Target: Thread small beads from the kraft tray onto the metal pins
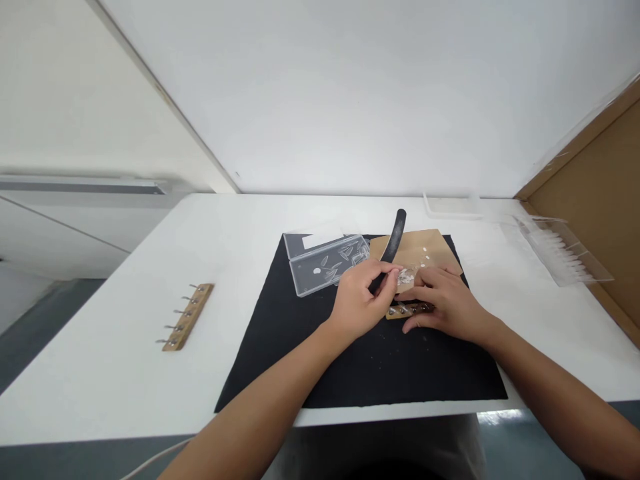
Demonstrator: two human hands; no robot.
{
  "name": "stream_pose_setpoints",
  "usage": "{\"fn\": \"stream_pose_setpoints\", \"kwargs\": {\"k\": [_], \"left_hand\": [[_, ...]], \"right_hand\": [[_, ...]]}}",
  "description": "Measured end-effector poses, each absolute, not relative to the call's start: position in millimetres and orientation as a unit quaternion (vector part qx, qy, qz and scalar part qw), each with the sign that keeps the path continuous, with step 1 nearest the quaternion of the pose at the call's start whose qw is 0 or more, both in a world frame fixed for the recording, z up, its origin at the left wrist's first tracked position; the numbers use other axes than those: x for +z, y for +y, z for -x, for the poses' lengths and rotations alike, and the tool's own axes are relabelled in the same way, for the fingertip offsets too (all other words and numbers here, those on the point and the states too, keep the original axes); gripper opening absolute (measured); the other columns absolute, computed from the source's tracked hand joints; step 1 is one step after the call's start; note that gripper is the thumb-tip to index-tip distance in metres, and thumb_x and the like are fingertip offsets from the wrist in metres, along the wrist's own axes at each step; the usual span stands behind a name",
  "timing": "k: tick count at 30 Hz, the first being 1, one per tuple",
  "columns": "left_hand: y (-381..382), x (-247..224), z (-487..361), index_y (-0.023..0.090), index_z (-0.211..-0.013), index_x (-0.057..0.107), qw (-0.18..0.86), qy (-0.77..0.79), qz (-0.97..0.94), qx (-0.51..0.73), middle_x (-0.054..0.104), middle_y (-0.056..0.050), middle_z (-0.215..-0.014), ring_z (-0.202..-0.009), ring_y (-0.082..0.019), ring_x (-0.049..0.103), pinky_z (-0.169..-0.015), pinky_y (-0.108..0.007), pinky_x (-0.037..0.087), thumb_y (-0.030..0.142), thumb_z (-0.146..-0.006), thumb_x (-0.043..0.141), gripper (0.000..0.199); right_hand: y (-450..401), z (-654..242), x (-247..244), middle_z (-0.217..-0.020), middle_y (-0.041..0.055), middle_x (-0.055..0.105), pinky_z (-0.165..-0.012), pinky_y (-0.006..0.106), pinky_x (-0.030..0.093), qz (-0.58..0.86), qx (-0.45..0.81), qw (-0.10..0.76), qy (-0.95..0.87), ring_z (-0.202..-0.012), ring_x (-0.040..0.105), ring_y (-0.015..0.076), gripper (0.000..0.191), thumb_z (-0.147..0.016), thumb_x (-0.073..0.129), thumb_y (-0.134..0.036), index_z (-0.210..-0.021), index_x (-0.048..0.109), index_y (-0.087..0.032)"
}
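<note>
My left hand is closed around a black curved file, whose upper end sticks up past the fingers. Its thumb and forefinger meet over small whitish pieces lying on a brown paper sheet. Just right of it, my right hand has its fingers bent around the right end of a small wooden strip with metal clips, which lies on the black mat. A clear plastic case, its lid folded back, holds clear nail-shaped pieces left of my left hand.
A second wooden strip with metal clips lies on the white table at the left. At the right are clear plastic sheets with pale tips. A clear tray stands by the wall, and a cardboard panel borders the right side.
</note>
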State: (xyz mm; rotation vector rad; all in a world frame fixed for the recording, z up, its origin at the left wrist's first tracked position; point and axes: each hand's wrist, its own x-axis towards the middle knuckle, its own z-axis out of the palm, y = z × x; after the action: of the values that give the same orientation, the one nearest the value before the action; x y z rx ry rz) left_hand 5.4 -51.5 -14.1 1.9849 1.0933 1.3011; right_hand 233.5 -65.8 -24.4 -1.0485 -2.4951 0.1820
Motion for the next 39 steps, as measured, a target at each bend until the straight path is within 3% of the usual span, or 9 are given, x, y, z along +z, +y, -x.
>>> {"fn": "stream_pose_setpoints", "kwargs": {"k": [3, 9, 19, 26, 33, 39], "left_hand": [[-52, -14, -5, 0.02, -0.101, 0.079, 0.253, 0.408, -0.736, 0.478, 0.08, -0.005, -0.09, -0.08, -0.019, 0.074, -0.077, -0.031, 0.057, 0.03, -0.102, 0.061, 0.021], [-52, -13, -4, 0.02, -0.099, 0.078, 0.245, 0.412, -0.735, 0.48, 0.08, -0.006, -0.092, -0.083, -0.02, 0.075, -0.078, -0.032, 0.057, 0.03, -0.102, 0.06, 0.021], [-44, -16, -1, 0.02, -0.098, 0.076, 0.146, 0.485, -0.732, 0.456, 0.075, -0.003, -0.084, -0.075, -0.018, 0.069, -0.075, -0.03, 0.053, 0.025, -0.099, 0.058, 0.019], [-28, -13, 19, 0.021, -0.108, 0.077, 0.023, 0.621, -0.736, 0.268, 0.075, -0.009, -0.094, -0.08, -0.025, 0.07, -0.065, -0.031, 0.047, 0.025, -0.101, 0.057, 0.022], [-17, -9, 39, 0.021, -0.105, 0.08, 0.051, 0.661, -0.73, 0.166, 0.076, -0.012, -0.092, -0.083, -0.03, 0.072, -0.067, -0.035, 0.052, 0.037, -0.099, 0.063, 0.024], [-17, -7, 39, 0.022, -0.105, 0.081, 0.07, 0.671, -0.732, 0.092, 0.075, -0.012, -0.106, -0.094, -0.03, 0.072, -0.077, -0.037, 0.057, 0.04, -0.1, 0.061, 0.028]], "right_hand": [[-67, -235, -20, -0.094, 0.0019, 0.064, -0.082, 0.036, 0.035, 0.366, 0.083, 0.236, -0.897, -0.085, 0.061, 0.0184, 0.052, -0.083, 0.08, -0.069, -0.117, 0.078, -0.03], [-68, -234, -14, -0.088, 0.0003, 0.064, -0.078, 0.035, 0.031, 0.376, 0.104, 0.263, -0.883, -0.08, 0.06, 0.0148, 0.016, -0.099, 0.074, -0.044, -0.098, 0.081, -0.03], [-68, -232, -16, -0.083, -0.0001, 0.063, -0.08, 0.036, 0.033, 0.383, 0.141, 0.25, -0.878, -0.079, 0.059, 0.015, 0.021, -0.101, 0.071, -0.044, -0.091, 0.081, -0.028], [-71, -228, -15, -0.083, 0.0008, 0.064, -0.08, 0.036, 0.031, 0.385, 0.125, 0.241, -0.882, -0.079, 0.055, 0.0159, 0.029, -0.102, 0.069, -0.041, -0.081, 0.074, -0.022], [-72, -226, -14, -0.079, -0.0003, 0.062, -0.079, 0.035, 0.029, 0.388, 0.127, 0.226, -0.884, -0.078, 0.052, 0.0159, 0.031, -0.103, 0.069, -0.04, -0.078, 0.068, -0.021], [-72, -226, -14, -0.08, 0.0008, 0.062, -0.078, 0.035, 0.029, 0.39, 0.128, 0.209, -0.887, -0.079, 0.051, 0.0168, 0.031, -0.105, 0.065, -0.04, -0.081, 0.067, -0.021]]}}
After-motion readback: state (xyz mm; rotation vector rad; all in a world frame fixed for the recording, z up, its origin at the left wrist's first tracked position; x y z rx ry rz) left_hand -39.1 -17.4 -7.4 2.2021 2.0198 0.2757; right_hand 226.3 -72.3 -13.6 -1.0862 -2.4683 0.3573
